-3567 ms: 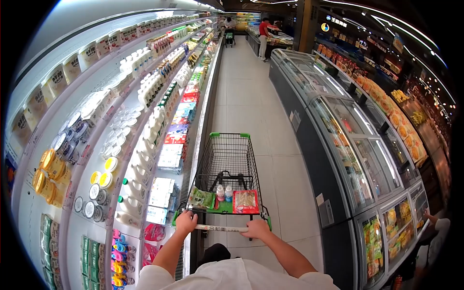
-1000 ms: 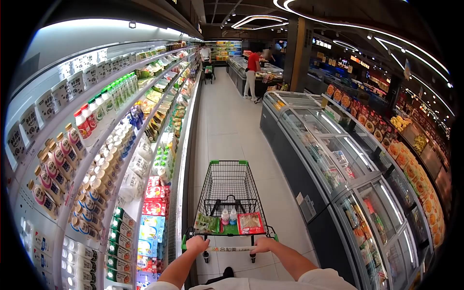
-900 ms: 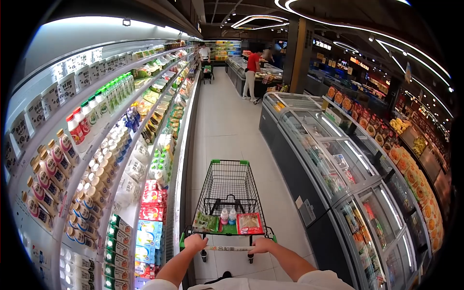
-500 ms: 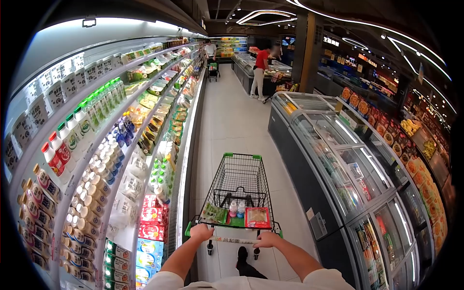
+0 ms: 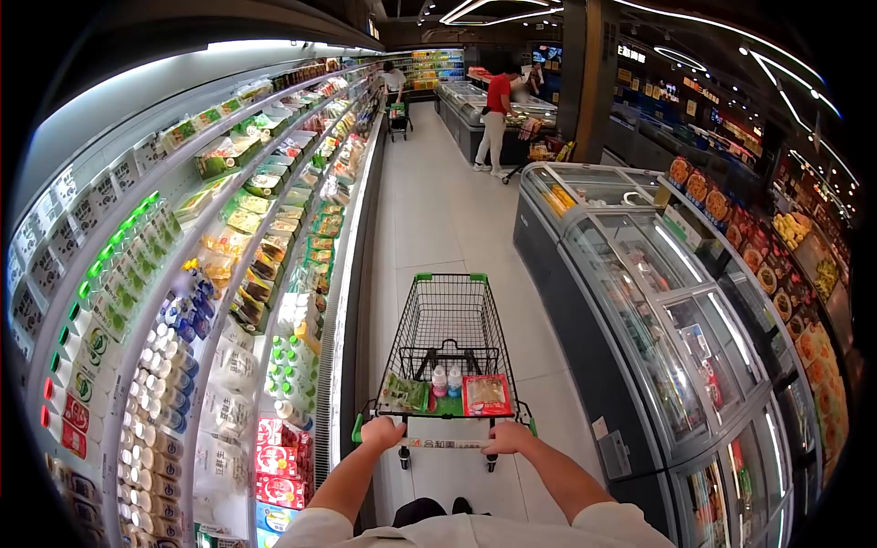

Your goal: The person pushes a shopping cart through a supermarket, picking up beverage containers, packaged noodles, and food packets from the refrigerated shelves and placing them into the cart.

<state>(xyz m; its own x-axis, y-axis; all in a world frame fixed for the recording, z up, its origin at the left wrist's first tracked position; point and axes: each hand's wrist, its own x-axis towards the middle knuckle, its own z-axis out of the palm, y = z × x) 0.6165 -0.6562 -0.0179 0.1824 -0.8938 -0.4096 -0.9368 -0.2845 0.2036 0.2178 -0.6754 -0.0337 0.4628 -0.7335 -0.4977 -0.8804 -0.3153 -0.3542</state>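
Observation:
Both of my hands are wrapped round the handle of a black wire shopping cart [image 5: 449, 315] with green corners. At the handle's left end is my left hand [image 5: 382, 433]; my right hand [image 5: 505, 438] grips it towards the right end. The white label strip [image 5: 446, 444] of the handle shows between them. On the cart's near shelf lie a green packet [image 5: 405, 393], two small bottles [image 5: 447, 382] with pink and blue wrapping, and a red-edged flat package [image 5: 486, 395]. The main basket beyond shows bare wire.
A lit refrigerated shelf [image 5: 219, 247] with bottles, cartons and packets runs along the left. Glass-topped freezers [image 5: 630, 274] line the right. Ahead in the tiled aisle [image 5: 416, 215], a person in red [image 5: 499, 105] stands by a freezer, and another person [image 5: 394, 80] has a cart [image 5: 398, 121].
My cart and I have moved forward along the aisle, so shelves and freezers slide nearer. Both hands keep hold of the handle. The far person by the other cart now leans towards the left shelves.

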